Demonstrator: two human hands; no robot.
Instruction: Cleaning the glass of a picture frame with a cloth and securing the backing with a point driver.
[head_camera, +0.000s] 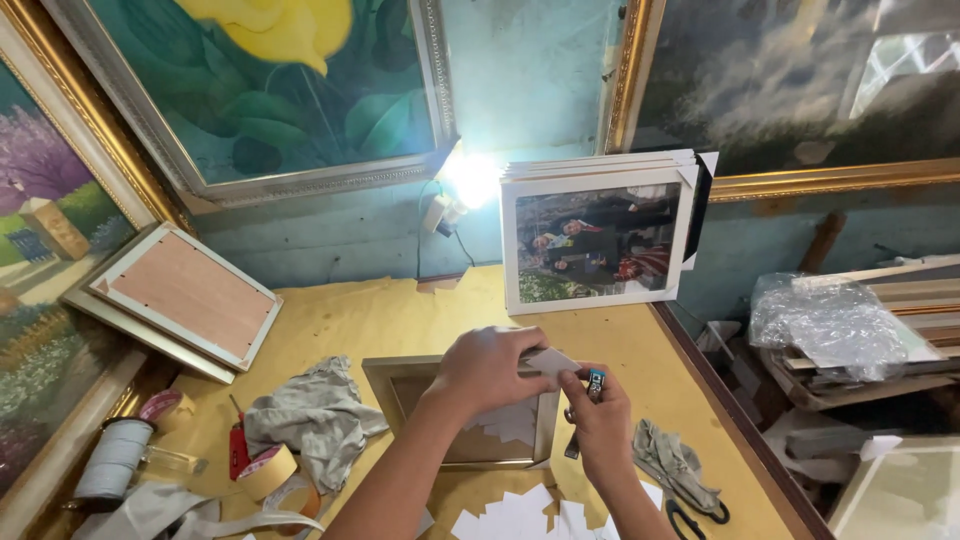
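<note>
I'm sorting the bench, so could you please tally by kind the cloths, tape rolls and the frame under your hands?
Grey cloths: 2, the big one and the small one
Tape rolls: 2, tan and pink
Gold frame: 1
Total: 5

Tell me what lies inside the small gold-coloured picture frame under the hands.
Inside the small gold-coloured picture frame lies a brownish backing with jagged white paper pieces on it. The left hand and right hand cover its upper right part, so that area cannot be seen.
</note>
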